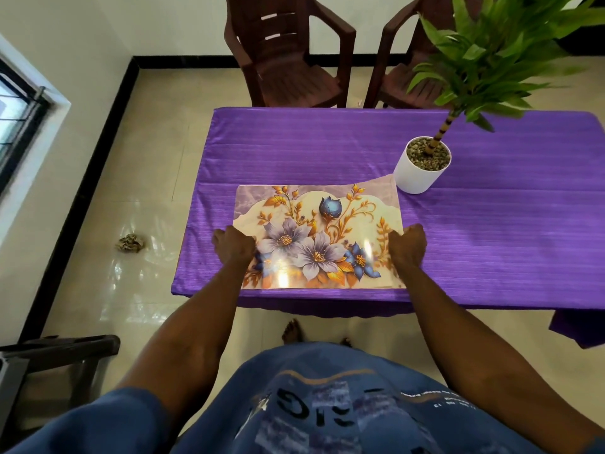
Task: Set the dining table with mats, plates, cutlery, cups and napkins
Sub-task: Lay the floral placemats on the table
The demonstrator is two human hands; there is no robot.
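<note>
Currently a flowered mat (pixel 319 239) lies flat on the purple cloth (pixel 474 224) covering the surface, close to the near edge at about 6 o'clock from the surface's middle. The left hand (pixel 233 245) grips the mat's left short edge, fingers curled shut over it; the right hand (pixel 407 245) grips the right short edge the same way. The mat's far right corner, at 1 o'clock, lifts slightly and touches a white pot (pixel 417 173) holding a green plant (pixel 491 57) set in pebbles. Two brown plastic chairs (pixel 288 54) stand at 12 o'clock beyond the surface. A crumpled scrap (pixel 131 243) lies on the tiled floor at 9 o'clock.
</note>
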